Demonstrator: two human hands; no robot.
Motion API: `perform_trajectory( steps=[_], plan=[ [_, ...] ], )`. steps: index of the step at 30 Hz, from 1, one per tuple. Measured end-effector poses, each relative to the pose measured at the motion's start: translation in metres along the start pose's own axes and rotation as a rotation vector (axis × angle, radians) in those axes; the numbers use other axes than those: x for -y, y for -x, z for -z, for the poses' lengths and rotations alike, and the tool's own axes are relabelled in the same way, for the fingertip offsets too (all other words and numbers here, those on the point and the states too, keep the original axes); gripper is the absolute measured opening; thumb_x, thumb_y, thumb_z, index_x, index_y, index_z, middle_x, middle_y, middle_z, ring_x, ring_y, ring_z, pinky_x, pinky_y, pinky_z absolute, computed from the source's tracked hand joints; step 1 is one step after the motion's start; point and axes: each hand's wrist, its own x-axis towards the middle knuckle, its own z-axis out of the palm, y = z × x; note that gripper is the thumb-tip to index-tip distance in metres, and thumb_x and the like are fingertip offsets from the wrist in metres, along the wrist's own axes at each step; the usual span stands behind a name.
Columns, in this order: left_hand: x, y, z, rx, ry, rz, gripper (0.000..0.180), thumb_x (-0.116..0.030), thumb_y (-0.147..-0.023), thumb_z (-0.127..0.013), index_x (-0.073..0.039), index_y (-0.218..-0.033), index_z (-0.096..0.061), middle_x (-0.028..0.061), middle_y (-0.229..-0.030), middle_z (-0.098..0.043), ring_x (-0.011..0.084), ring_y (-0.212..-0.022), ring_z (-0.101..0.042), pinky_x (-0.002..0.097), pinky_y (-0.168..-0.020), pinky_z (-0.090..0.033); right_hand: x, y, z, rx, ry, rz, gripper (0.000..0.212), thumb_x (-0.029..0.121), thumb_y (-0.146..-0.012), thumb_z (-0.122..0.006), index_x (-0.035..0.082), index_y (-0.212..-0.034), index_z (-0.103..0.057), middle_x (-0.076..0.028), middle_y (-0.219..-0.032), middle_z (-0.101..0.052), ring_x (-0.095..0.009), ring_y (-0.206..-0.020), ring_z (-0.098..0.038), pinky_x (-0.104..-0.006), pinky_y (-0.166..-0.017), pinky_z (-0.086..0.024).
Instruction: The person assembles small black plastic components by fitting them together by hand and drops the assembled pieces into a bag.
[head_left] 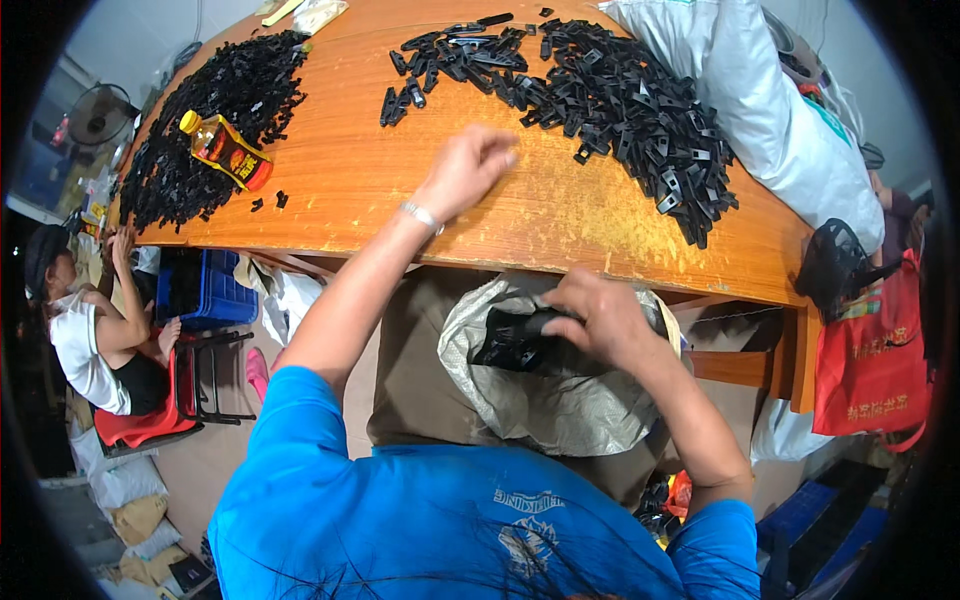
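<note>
My left hand [472, 172] hovers above the wooden table, its fingers loosely bent and apart, with nothing visible in them. Just beyond it lies a loose group of black plastic clips [470, 60], joining a larger pile of clips [640, 110] to the right. Over the mouth of a pale woven sack [560, 420] at the table's near edge is my right hand [605, 318]. Its thumb and fingers close around a dark piece that looks like a black clip [545, 322]. More black pieces [508, 340] show inside the sack; their shapes are partly hidden.
On the table's left are a heap of small black parts [240, 85] and a yellow-capped bottle [232, 150]. A big white sack [760, 120] leans at the right, near a red bag [870, 350]. Another person [100, 330] sits at the left by a blue crate [215, 290].
</note>
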Motion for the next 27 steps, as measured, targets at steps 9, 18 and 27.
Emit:
perform_trajectory(
  steps=[9, 18, 27],
  plan=[
    [0.010, -0.146, -0.011, -0.215, -0.825, -0.127, 0.042, -0.041, -0.109, -0.054, -0.012, -0.134, -0.071, 0.0139, -0.131, -0.068, 0.0347, -0.127, -0.061, 0.0480, -0.108, -0.047, -0.019, 0.015, -0.022, -0.025, -0.111, -0.052, 0.030, 0.020, -0.083, -0.085, 0.011, -0.111, -0.077, -0.008, -0.099, -0.068, -0.033, -0.087, -0.072, -0.0435, -0.073, -0.058],
    [-0.006, -0.107, -0.049, -0.216, -0.791, -0.262, 0.038, -0.034, -0.103, -0.065, -0.007, -0.129, -0.071, 0.0165, -0.121, -0.068, 0.0368, -0.116, -0.064, 0.0470, -0.099, -0.051, -0.026, 0.028, -0.021, 0.026, -0.108, -0.083, 0.025, 0.015, -0.085, -0.082, 0.010, -0.110, -0.078, -0.010, -0.097, -0.069, -0.034, -0.086, -0.071, -0.0436, -0.074, -0.058],
    [-0.001, -0.063, -0.019, -0.298, -0.466, -0.458, 0.033, -0.024, -0.102, -0.065, -0.005, -0.129, -0.066, 0.0179, -0.119, -0.068, 0.0387, -0.108, -0.068, 0.0457, -0.091, -0.056, -0.023, 0.031, -0.021, -0.018, -0.157, -0.097, 0.024, 0.012, -0.086, -0.080, 0.010, -0.110, -0.076, -0.011, -0.098, -0.069, -0.035, -0.088, -0.071, -0.0439, -0.075, -0.058]
  ],
)
